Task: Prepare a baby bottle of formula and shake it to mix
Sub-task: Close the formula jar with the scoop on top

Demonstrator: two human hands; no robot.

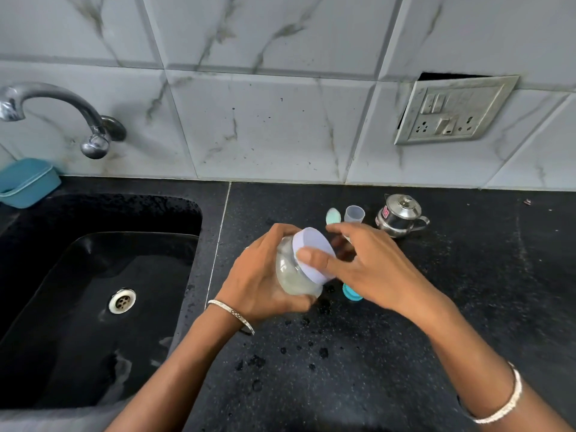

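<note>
**Lid step on a clear container.** The clear container (pixel 293 275) is held above the black surface (pixel 420 338), to the front-left of the steel pot (pixel 400 215). The left grip (pixel 258 275) wraps the rounded body, fingers curled around it. The right grip (pixel 367 266) clasps the lavender lid (pixel 314 244), with the thumb across the lid's near edge and the fingers curled behind its far rim.

Whether the lid is going on or coming off cannot be told. Nor is it clear whether this vessel is the bottle itself or a formula jar; its inside looks cloudy white.

**Handling.** Judged from this pose, the left grip should hold the body fixed while only the right turns. The lid should stay square to the neck so the threads do not cross. Bringing the container upright would guard against spilling.

**Orientation.** The long axis is tilted: the lid end points up and toward the pot, and the base points down and away from it, toward the person.

**Surroundings.** Just left of the pot stand a small clear cup (pixel 354 213) and a pale green spoon (pixel 333 216). A teal piece (pixel 350 294), partly hidden beneath the right grip, lies front-left of the pot.
</note>
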